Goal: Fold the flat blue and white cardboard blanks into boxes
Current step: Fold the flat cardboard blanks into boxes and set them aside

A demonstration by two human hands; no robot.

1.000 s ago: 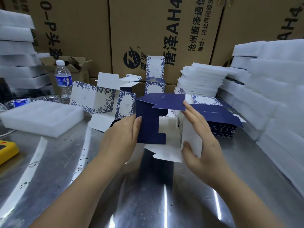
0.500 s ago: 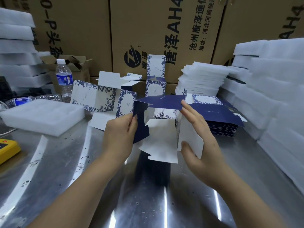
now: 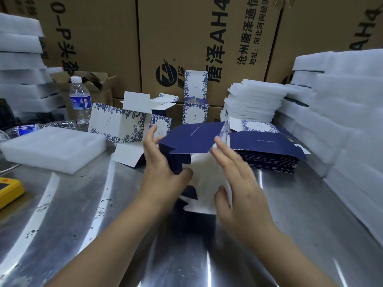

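Tipped navy flap (image 3: 194, 139) down over blank (image 3: 204, 179); gripped left side with left hand (image 3: 163, 175), braced right with flat right hand (image 3: 240, 183).

Half-folded blank (image 3: 194, 139) upright, navy flap tipped over the top, white inside showing; flat navy stack (image 3: 269, 160) just right.
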